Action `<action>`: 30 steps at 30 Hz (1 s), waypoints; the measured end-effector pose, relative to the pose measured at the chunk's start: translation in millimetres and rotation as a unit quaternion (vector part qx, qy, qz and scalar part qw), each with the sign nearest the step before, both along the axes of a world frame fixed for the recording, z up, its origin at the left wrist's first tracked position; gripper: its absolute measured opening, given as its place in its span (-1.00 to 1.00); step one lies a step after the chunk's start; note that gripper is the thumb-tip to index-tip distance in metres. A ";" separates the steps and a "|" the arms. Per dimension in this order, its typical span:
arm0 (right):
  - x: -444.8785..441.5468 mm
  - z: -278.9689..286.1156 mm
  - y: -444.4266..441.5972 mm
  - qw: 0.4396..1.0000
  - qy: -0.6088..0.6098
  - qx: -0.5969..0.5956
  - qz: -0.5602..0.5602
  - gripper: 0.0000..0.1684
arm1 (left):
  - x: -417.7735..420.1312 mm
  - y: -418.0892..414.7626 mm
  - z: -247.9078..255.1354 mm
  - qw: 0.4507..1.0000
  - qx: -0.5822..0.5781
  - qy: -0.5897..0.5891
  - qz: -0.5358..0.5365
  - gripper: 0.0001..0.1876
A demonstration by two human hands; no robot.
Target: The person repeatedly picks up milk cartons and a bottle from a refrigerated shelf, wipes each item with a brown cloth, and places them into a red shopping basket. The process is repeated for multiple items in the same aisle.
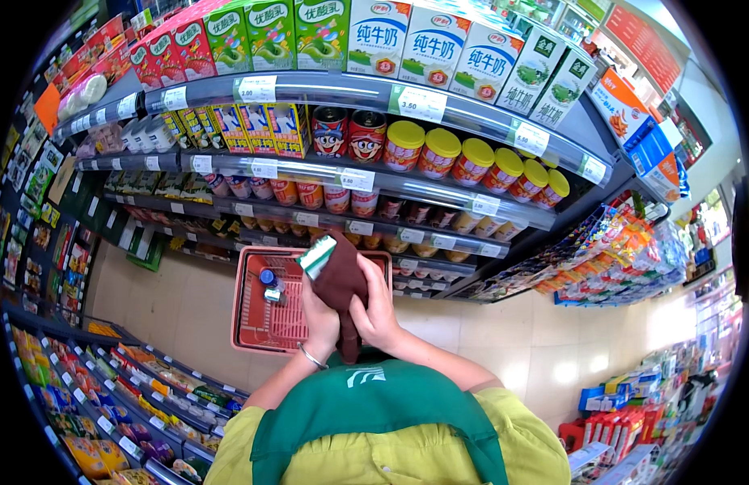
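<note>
Both of my hands hold a dark brown cloth [344, 279] in front of my green apron [380, 403]. My left hand [321, 315] grips its left side, and my right hand [374, 303] is closed around its right side. Out of the cloth's upper left side sticks a small green and white packet [317, 257]; which hand supports it is hidden. Beneath my hands is a red plastic shopping basket [244, 303], in which a bottle with a blue cap [268, 277] and a small shiny item [272, 295] lie.
Ahead, a shelf unit [326, 82] carries milk cartons [435, 45], drink cans [367, 136] and yellow-lidded tubs [441, 151]. Snack shelves [107, 394] stand at the lower left. Hanging snack packets [593, 248] are to the right, with red boxes [617, 430] at the lower right.
</note>
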State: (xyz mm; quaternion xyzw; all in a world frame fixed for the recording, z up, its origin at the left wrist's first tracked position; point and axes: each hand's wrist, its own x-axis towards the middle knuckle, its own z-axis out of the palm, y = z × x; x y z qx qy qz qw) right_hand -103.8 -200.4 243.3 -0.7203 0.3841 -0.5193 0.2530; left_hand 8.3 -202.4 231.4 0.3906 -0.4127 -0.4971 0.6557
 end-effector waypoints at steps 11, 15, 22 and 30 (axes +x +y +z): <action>-14.4 -17.5 18.1 1.000 0.021 -0.013 0.014 -0.30 | 20.3 -15.1 -3.2 0.986 -0.008 0.164 -0.036 -0.43; -13.9 -14.7 12.3 1.000 -0.009 0.013 0.025 -0.27 | 9.1 -11.9 2.6 0.997 -0.052 0.042 0.031 -0.43; -6.0 21.3 -27.0 0.967 -0.166 0.133 0.141 -0.33 | 7.0 -10.6 7.6 0.998 -0.064 -0.001 0.019 -0.58; -2.7 -17.6 -1.8 0.933 -0.258 0.232 0.098 -0.34 | 8.1 -16.8 -8.3 0.982 -0.031 0.174 0.066 -0.39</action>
